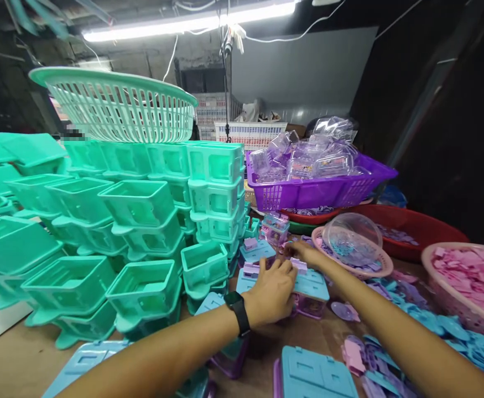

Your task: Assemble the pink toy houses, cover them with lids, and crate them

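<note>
A small box with a sky-blue plastic lid and a clear, purple-edged body [311, 284] sits just right of the frame's centre. The left hand [271, 290] lies against it, fingers bent and slightly spread, covering part of the lid; whether they grip anything I cannot tell. A lilac plastic clip [298, 266] stands on the lid near the fingertips. Just beyond, the right hand [303, 253] has bent fingers near small loose parts; whether they pinch one is unclear.

Stacked mint-green plastic bins [142, 287] crowd the left side, below a pale-green slatted basket [121, 110] at upper left. A purple plastic basket [303, 193] of clear cases stands at upper right. A round pink basket [441, 271] of pink pieces and loose blue discs [453, 329] fill the right edge.
</note>
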Available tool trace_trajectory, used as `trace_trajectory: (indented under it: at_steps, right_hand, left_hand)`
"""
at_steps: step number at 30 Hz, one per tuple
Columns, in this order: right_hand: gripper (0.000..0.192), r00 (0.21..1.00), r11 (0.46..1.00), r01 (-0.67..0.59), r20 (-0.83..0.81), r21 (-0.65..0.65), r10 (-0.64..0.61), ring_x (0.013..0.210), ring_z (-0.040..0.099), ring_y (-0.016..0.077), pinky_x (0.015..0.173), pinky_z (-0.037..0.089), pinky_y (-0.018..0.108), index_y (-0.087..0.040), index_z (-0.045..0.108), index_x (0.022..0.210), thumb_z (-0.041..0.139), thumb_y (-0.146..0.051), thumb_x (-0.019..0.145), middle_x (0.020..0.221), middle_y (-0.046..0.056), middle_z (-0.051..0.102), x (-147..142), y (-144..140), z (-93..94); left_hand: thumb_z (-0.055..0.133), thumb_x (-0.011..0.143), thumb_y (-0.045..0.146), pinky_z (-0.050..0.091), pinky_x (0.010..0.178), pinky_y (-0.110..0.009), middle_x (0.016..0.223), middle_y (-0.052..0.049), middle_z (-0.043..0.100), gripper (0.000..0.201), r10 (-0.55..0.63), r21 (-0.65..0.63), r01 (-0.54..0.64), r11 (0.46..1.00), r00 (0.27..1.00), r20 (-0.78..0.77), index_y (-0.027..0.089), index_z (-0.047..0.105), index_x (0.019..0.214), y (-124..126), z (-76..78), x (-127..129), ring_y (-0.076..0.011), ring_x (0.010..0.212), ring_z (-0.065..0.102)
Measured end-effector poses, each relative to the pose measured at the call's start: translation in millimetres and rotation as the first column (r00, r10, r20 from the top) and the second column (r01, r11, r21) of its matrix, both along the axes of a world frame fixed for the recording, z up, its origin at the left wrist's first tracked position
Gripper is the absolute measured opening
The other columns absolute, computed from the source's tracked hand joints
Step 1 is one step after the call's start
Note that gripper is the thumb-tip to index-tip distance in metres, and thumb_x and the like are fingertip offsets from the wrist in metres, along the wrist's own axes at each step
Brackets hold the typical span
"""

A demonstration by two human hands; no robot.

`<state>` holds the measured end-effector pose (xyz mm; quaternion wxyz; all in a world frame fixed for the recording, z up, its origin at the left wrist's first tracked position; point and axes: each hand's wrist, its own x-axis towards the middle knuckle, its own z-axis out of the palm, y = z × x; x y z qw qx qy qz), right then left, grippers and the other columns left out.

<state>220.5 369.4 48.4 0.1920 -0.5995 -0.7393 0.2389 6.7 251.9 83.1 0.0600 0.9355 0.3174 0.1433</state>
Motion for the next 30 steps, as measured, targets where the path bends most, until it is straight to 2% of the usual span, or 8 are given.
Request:
trace_trajectory:
  at_steps: [5, 10, 14, 18, 21, 25, 27, 30]
  right_hand:
    - [0.034, 0.972, 0.987, 0.046, -0.236, 0.151, -0.01, 0.079, 0.064, 0.0199, 0.073, 0.053, 0.034, -0.018, 0.063, 0.085, 0.068, -0.051, 0.082, 0.084, 0.004, 0.068, 7, -37, 46.1]
    - [0.046, 0.918, 0.99, -0.005, -0.393, 0.142, 0.061, 0.065, 0.061, 0.0176, 0.058, 0.047, 0.03, -0.018, 0.067, 0.09, 0.069, -0.061, 0.074, 0.077, 0.004, 0.069, -28, -95, 80.6]
    - [0.052, 0.859, 0.988, -0.002, -0.506, 0.157, 0.082, 0.071, 0.063, 0.0191, 0.062, 0.049, 0.03, -0.018, 0.07, 0.099, 0.076, -0.061, 0.071, 0.086, 0.007, 0.072, -74, -132, 82.0]
    - [0.057, 0.905, 0.986, -0.05, -0.41, 0.156, 0.111, 0.061, 0.056, 0.0167, 0.054, 0.042, 0.028, -0.017, 0.07, 0.085, 0.055, -0.071, 0.085, 0.072, 0.004, 0.066, -111, -152, 63.0]
    - [0.054, 0.976, 0.951, -0.131, -0.131, 0.28, 0.173, 0.063, 0.058, 0.0178, 0.055, 0.041, 0.027, -0.018, 0.067, 0.077, 0.036, -0.057, 0.099, 0.068, 0.004, 0.065, -134, -157, 47.9]
    - [0.035, 0.981, 0.928, -0.192, 0.094, 0.318, 0.171, 0.067, 0.062, 0.0192, 0.06, 0.04, 0.028, -0.02, 0.067, 0.077, 0.044, -0.035, 0.098, 0.07, 0.005, 0.068, -162, -154, 36.0]
    - [0.029, 0.966, 0.925, -0.232, 0.184, 0.3, 0.183, 0.075, 0.067, 0.0211, 0.065, 0.042, 0.029, -0.019, 0.069, 0.081, 0.047, -0.028, 0.097, 0.078, 0.008, 0.073, -175, -150, 33.1]
    - [0.028, 0.931, 0.927, -0.28, 0.305, 0.249, 0.199, 0.081, 0.07, 0.0235, 0.067, 0.044, 0.029, -0.018, 0.07, 0.086, 0.046, -0.025, 0.099, 0.087, 0.013, 0.075, -188, -145, 33.5]
  left_hand:
    - [0.058, 0.086, 0.007, 0.045, 0.11, -0.051, 0.128, -0.018, 0.063, 0.041, 0.104, -0.21, -0.022, 0.977, 0.917, 0.384, 0.01, 0.06, 0.127, 8, 16.3, -24, -0.0322, 0.124, 0.056]
    - [0.069, 0.088, 0.024, 0.055, 0.099, -0.045, 0.127, -0.017, 0.067, 0.042, 0.275, -0.412, -0.016, 0.911, 0.768, 0.579, 0.013, 0.06, 0.128, 5, 25.2, -41, -0.0296, 0.112, 0.068]
    - [0.063, 0.093, 0.026, 0.062, 0.074, -0.033, 0.091, -0.01, 0.075, 0.02, 0.353, -0.564, 0.087, 0.821, 0.698, 0.623, 0.012, 0.061, 0.107, -17, 25.4, -54, -0.0228, 0.081, 0.076]
    - [0.056, 0.098, 0.027, 0.063, 0.077, -0.031, 0.093, -0.012, 0.076, 0.026, 0.447, -0.624, 0.069, 0.779, 0.637, 0.628, 0.01, 0.052, 0.117, -37, 21.4, -85, -0.0215, 0.084, 0.078]
    - [0.06, 0.093, 0.022, 0.062, 0.081, -0.036, 0.095, -0.012, 0.076, 0.019, 0.471, -0.6, -0.035, 0.799, 0.657, 0.589, 0.011, 0.061, 0.109, -47, 16.2, -118, -0.0244, 0.088, 0.076]
    - [0.055, 0.087, 0.008, 0.049, 0.106, -0.051, 0.114, -0.014, 0.072, 0.026, 0.475, -0.459, -0.227, 0.859, 0.686, 0.551, 0.014, 0.069, 0.108, -61, 8.1, -156, -0.0296, 0.111, 0.066]
    - [0.051, 0.083, 0.001, 0.044, 0.112, -0.051, 0.122, -0.013, 0.068, 0.039, 0.385, -0.333, -0.243, 0.911, 0.791, 0.475, 0.015, 0.069, 0.114, -68, 5.2, -165, -0.0291, 0.119, 0.059]
    - [0.047, 0.074, -0.004, 0.045, 0.11, -0.047, 0.138, -0.012, 0.059, 0.06, 0.253, -0.118, -0.235, 0.965, 0.951, 0.178, 0.016, 0.063, 0.128, -74, 3.3, -168, -0.0282, 0.125, 0.052]
